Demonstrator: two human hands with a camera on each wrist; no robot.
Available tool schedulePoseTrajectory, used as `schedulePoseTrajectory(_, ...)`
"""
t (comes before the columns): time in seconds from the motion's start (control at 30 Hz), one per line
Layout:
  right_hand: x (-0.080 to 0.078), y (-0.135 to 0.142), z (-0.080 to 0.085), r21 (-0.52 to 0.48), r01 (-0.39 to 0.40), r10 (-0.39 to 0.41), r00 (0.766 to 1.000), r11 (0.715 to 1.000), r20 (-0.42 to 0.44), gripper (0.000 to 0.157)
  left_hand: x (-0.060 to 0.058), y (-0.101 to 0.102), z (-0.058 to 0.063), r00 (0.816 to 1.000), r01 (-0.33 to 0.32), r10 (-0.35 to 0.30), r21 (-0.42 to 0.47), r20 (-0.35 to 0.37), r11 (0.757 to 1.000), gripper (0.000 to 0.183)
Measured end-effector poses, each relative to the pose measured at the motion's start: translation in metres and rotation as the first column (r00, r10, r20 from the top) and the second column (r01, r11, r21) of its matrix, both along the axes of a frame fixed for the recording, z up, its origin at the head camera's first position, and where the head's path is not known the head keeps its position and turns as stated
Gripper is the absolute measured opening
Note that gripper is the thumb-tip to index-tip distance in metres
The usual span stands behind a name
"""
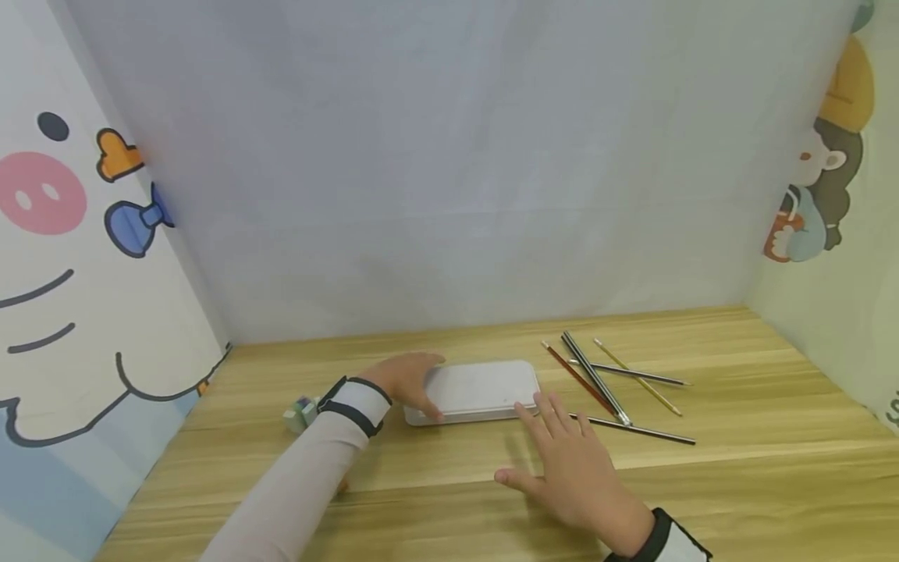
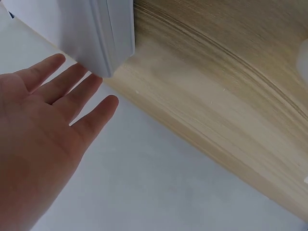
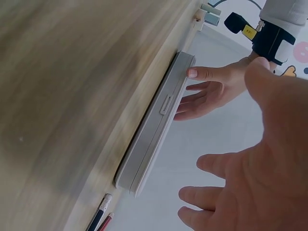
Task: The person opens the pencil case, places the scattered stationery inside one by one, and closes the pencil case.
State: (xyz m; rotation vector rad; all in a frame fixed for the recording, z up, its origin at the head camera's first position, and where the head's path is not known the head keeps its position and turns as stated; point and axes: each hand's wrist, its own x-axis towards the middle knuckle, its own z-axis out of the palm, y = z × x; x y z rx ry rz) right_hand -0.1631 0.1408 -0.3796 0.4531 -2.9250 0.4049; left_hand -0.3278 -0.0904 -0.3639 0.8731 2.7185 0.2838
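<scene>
A closed white pencil case [image 1: 485, 386] lies flat on the table. My left hand [image 1: 410, 378] spans its left end, thumb at the front edge and fingers stretched toward the back edge. Those fingers look straight and spread in the left wrist view, overlapping a corner of the case. The right wrist view shows the left thumb against the lid's edge and a small catch on the case's front side. My right hand [image 1: 572, 468] hovers palm down near the front right corner, fingers spread, holding nothing.
Several pencils lie crossed right of the case, among them a red pencil [image 1: 579, 378], a yellow pencil [image 1: 646, 382] and a dark pencil [image 1: 642, 431]. Small pale blocks [image 1: 298, 415] sit beside my left wrist. A grey-white curtain [image 1: 456, 195] hangs behind the table.
</scene>
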Motion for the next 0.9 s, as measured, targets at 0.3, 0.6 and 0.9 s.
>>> schedulePoseTrajectory(0.3, -0.0003, 0.0029, -0.002, 0.008, 0.011, -0.011, 1.0, 1.0, 0.017, 0.086, 0.0001, 0.005, -0.0014, 1.0, 0.029, -0.029, 0.002, 0.01, 1.0, 0.094)
schedulePoseTrajectory(0.6, -0.0009, 0.0056, -0.003, 0.003, 0.007, -0.007, 0.998, 1.0, 0.062, 0.086, -0.0015, 0.0072, -0.0029, 0.999, 0.049, -0.049, 0.007, 0.005, 0.999, 0.096)
schedulePoseTrajectory(0.9, -0.0015, 0.0087, -0.0045, -0.001, 0.015, -0.015, 0.998, 1.0, 0.062, 0.087, -0.0028, 0.006, -0.0081, 0.999, 0.046, -0.046, 0.01, -0.005, 0.999, 0.098)
